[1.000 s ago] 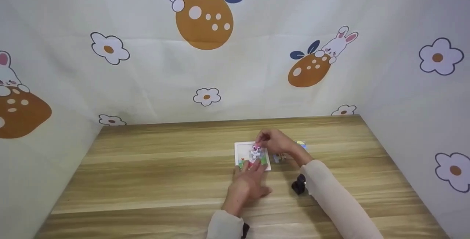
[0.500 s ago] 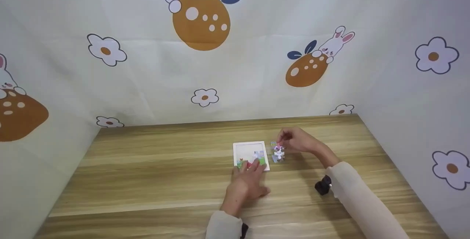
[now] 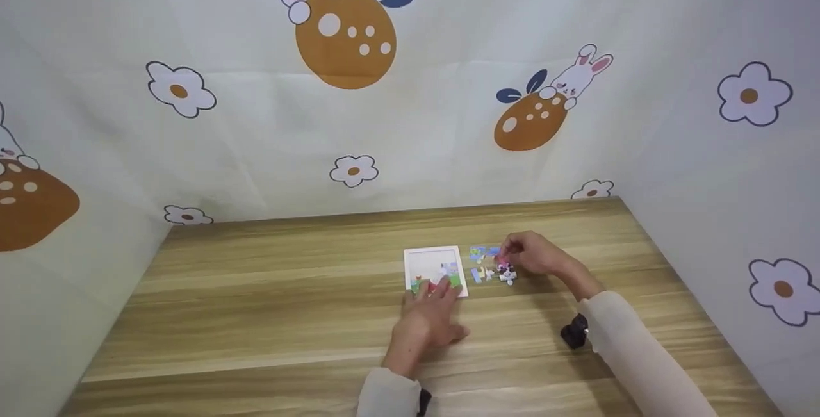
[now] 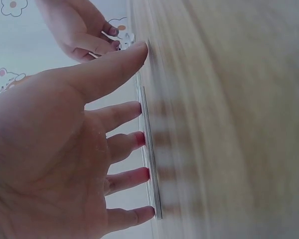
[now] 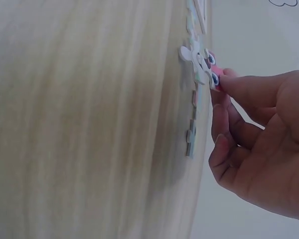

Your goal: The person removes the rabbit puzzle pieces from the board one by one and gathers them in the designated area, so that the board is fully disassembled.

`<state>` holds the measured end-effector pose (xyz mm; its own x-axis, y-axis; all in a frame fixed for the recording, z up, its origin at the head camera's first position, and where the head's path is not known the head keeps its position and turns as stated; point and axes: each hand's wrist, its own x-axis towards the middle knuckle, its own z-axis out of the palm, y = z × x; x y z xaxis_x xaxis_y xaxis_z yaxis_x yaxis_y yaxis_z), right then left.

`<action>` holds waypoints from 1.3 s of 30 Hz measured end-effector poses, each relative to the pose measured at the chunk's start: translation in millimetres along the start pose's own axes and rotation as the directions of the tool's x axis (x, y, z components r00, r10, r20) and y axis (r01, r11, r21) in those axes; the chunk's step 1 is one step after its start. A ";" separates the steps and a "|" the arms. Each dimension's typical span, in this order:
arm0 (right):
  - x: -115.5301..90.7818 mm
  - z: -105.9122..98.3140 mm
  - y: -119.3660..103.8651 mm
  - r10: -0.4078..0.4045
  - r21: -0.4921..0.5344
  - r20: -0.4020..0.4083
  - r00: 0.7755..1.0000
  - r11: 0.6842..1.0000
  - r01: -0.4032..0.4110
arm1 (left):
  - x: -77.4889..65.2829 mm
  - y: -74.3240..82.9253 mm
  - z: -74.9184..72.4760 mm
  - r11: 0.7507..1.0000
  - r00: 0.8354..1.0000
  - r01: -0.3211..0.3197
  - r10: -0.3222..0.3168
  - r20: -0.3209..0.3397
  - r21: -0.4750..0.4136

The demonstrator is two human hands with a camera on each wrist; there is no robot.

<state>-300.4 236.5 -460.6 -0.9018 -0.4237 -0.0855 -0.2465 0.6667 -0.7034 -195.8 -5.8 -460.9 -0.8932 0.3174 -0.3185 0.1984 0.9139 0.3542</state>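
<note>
Fingertips of my left hand (image 3: 426,321) press on the near edge of a white-framed puzzle tray (image 3: 407,269), fingers spread and fairly straight. Inside the tray, some fitted pieces with green and red print lie along the near side, partly covered by those fingers. To the right, my right hand (image 3: 535,253) pinches a puzzle piece (image 5: 214,72) printed with a pink face and dark eyes, between thumb and fingers. A white puzzle piece (image 5: 193,57) appears joined to or touching it. Both are over the loose pieces beside the tray.
Several loose puzzle pieces (image 3: 478,252) lie on the wooden table (image 3: 256,302) just right of the tray. A pale curtain (image 3: 423,116) printed with rabbits and flowers stands behind the table and along both sides.
My right hand has moved from over the tray to the right, carrying the pink and white pieces to the loose ones. The left hand stays at the tray's near edge.
</note>
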 end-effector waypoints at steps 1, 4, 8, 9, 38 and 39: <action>0.0 0.8 0.3 0.004 -0.012 -0.008 1.000 1.000 -0.004 | 0.2 -0.3 0.3 1.000 1.000 0.000 0.000 0.000 0.000; -1.3 2.6 0.9 0.037 -0.034 -0.028 0.999 0.999 -0.038 | 0.3 -0.4 0.1 1.000 1.000 -0.003 0.003 0.001 0.003; -5.0 4.4 2.2 0.071 -0.059 -0.008 0.997 0.996 -0.071 | 0.3 -0.8 -0.6 1.000 1.000 -0.003 0.003 0.002 -0.002; -6.0 4.9 2.6 0.069 -0.071 -0.004 0.998 0.995 -0.069 | 0.3 -1.0 -0.7 1.000 1.000 -0.004 0.004 0.001 0.000; 15.7 25.6 -41.1 0.055 -0.091 -0.062 0.997 0.994 -0.061 | -4.0 -4.8 -5.9 0.998 0.997 -0.061 0.060 0.043 0.008; 17.5 28.0 -42.7 0.047 -0.100 -0.059 0.997 0.994 -0.053 | -3.9 -5.5 -5.9 0.998 0.997 -0.066 0.065 0.045 0.008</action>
<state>-295.7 183.5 -451.9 -0.9316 -0.3552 -0.0766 -0.2331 0.7459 -0.6240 -195.9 -13.5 -456.4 -0.8593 0.3875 -0.3337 0.2602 0.8931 0.3671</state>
